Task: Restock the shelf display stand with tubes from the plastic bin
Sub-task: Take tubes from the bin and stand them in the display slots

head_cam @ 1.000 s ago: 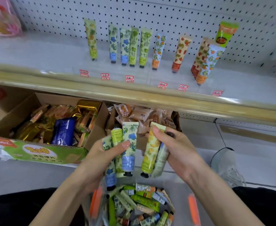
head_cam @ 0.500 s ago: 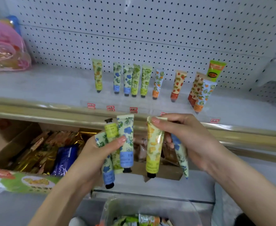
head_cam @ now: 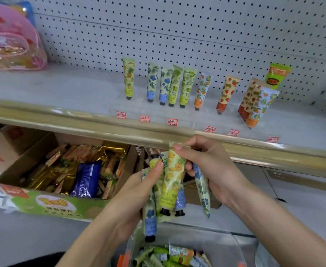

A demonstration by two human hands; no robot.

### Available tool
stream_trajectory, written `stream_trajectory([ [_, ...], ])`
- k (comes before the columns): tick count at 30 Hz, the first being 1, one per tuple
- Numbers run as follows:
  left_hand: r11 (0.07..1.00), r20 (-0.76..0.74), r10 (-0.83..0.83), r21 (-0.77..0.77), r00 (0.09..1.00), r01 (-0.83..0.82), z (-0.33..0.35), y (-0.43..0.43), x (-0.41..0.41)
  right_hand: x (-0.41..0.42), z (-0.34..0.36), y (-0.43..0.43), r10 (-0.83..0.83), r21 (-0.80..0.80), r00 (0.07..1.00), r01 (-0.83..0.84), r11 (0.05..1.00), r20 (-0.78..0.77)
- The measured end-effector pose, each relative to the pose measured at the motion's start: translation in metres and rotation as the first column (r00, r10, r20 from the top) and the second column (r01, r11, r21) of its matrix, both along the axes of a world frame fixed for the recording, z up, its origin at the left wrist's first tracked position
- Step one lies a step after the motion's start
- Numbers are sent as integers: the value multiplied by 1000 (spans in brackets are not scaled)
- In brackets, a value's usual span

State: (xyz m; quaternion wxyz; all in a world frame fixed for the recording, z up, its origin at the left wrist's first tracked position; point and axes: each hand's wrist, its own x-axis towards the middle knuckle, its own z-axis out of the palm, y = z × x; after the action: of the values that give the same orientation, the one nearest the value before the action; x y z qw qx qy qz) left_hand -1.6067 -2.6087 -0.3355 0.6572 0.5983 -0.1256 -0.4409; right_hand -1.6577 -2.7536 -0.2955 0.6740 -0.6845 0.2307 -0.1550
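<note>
My left hand (head_cam: 137,191) grips a bunch of tubes with blue and green flower prints (head_cam: 150,214), caps pointing down. My right hand (head_cam: 210,166) pinches a yellow pineapple tube (head_cam: 171,182) at its top and holds a blue-flowered tube (head_cam: 201,191) under the fingers. The yellow tube lies against the left hand's bunch. Below, the clear plastic bin (head_cam: 224,245) holds several more tubes. On the shelf above, the clear display stand (head_cam: 185,120) carries a row of upright tubes (head_cam: 174,85), caps down.
The gold shelf edge (head_cam: 81,122) runs just above my hands. A cardboard box of snack packets (head_cam: 62,180) sits lower left. A pink toy pack (head_cam: 9,39) lies on the shelf at far left. White pegboard (head_cam: 197,29) backs the shelf.
My right hand has brought the yellow tube leftward against the left hand's bunch. The view has tilted up, so the shelf fills more of the frame and the bin shows less.
</note>
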Motion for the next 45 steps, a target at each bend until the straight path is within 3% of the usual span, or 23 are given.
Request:
stream_trajectory([
  [4, 1000, -10, 6, -30, 1000, -6, -4, -2, -2, 9, -2, 10, 18, -128, 1000, -19, 992, -10],
  [8, 997, -51, 64, -41, 997, -66, -8, 1, 3, 13, 2, 9, -14, -154, 999, 7, 988, -45],
  [10, 993, -54, 101, -53, 993, -104, -8, 5, 7, 13, 8, 2, -12, -31, 999, 11, 999, -46],
  [13, 984, -6, 164, -72, 987, -164, -4, 11, 16, 14, 20, -5, 65, 281, 998, -61, 958, -7],
  [16, 971, 17, 212, -118, 977, -209, 6, 15, 26, 14, 29, -12, 201, 392, 979, -201, 898, 41],
  [20, 950, 46, 266, -182, 963, -254, 35, 16, 44, 21, 42, -16, 323, 271, 946, -303, 914, -31],
  [24, 910, 82, 363, -244, 928, -334, 60, 15, 67, 35, 53, -18, 233, 311, 972, -224, 924, 7],
  [30, 885, 72, 385, -312, 920, -346, 59, 16, 92, 51, 66, -12, 321, 177, 946, -309, 934, -43],
  [35, 887, 55, 379, -308, 924, -345, 41, 25, 97, 71, 79, -20, 338, -137, 877, -402, 905, -343],
  [42, 860, 17, 403, -349, 915, -373, 39, 26, 109, 99, 106, -40, 314, -96, 795, -419, 903, -519],
  [45, 851, 10, 405, -369, 914, -373, 39, 24, 112, 108, 118, -44, 318, -185, 743, -507, 842, -589],
])
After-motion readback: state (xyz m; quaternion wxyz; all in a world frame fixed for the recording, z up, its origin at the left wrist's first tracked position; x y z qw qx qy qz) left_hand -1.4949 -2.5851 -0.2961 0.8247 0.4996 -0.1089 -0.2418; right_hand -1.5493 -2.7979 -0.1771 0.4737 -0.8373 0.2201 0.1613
